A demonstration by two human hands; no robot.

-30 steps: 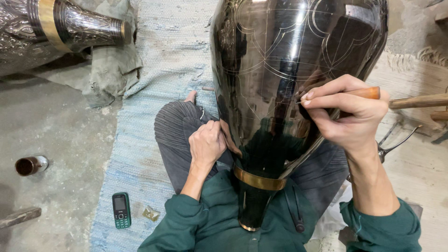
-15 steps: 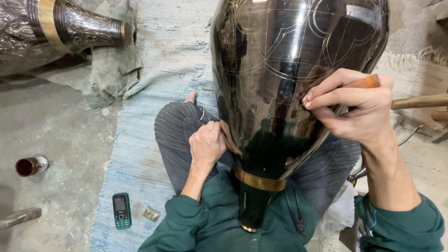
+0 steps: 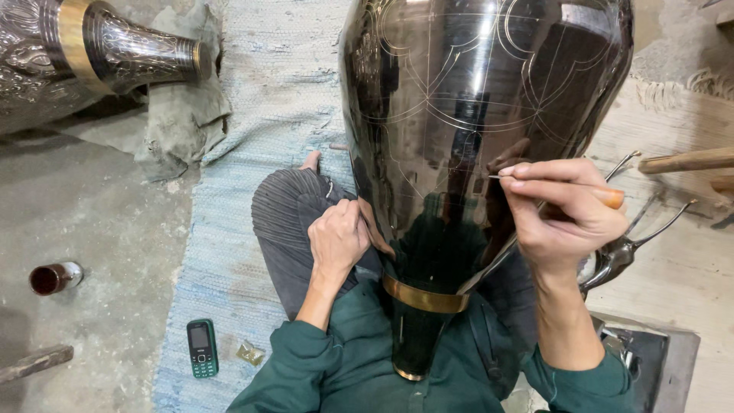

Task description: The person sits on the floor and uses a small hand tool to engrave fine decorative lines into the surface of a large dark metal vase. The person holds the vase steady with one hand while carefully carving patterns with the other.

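A large glossy black metal vase [image 3: 466, 107] with fine scratched line patterns lies across my lap, its brass-banded neck [image 3: 424, 294] pointing toward me. My right hand [image 3: 562, 210] pinches a thin engraving tool with an orange handle [image 3: 608, 197], its tip touching the vase's surface. My left hand [image 3: 336, 241] rests closed against the lower left side of the vase, steadying it. I wear green sleeves and grey trousers.
A second engraved vase [image 3: 92, 46] lies at the top left on grey cloth [image 3: 180, 122]. A green mobile phone [image 3: 202, 349] and a small wrapper lie on the blue mat [image 3: 229, 252]. A small cup [image 3: 52, 278] stands on the concrete. Metal calipers [image 3: 634, 237] and a wooden handle [image 3: 684, 160] lie right.
My right hand has slid down and to the left over the vase with the tool. My left hand has stayed in place.
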